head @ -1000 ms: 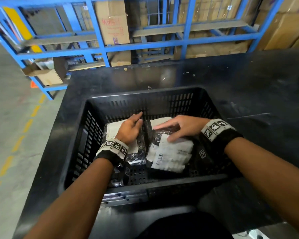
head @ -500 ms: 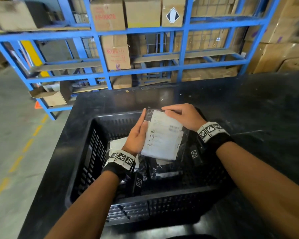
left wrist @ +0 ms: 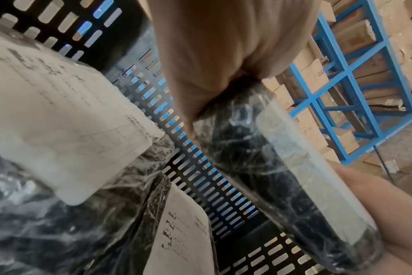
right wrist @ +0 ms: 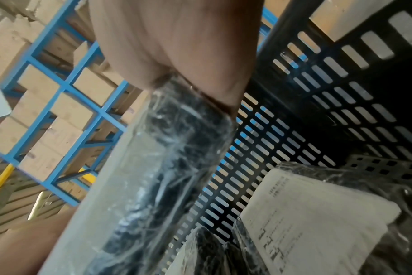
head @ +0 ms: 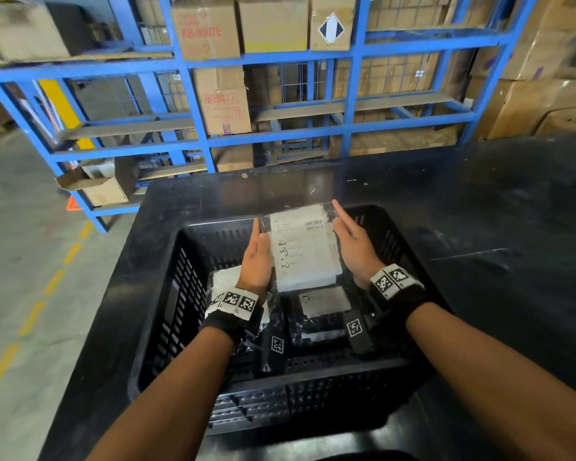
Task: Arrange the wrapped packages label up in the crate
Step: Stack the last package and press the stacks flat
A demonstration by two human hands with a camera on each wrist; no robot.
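Blue warehouse racking [head: 280, 61] stacked with cardboard boxes [head: 220, 104] behind, black table [head: 479, 211] in front. Left hand [head: 256, 261] flat along the left edge of a wrapped package [head: 301, 247], thumb on its face, fingers straight; seen from the left wrist view, the palm presses the package's dark, film-covered side. Right hand [head: 353, 244] mirrored on the right edge, fingers extended along it, package clamped between the two palms. Held above the far half of the black slotted crate [head: 180, 294], white label facing up toward the head camera, tilted slightly. Below, inside the crate, two more wrapped packages: one with label up [head: 223, 277] at the left under the left wrist, another [head: 323, 302] in the middle with a greyish label, possibly seen through film. Grey floor with a dashed yellow line [head: 30, 321] off to the left.
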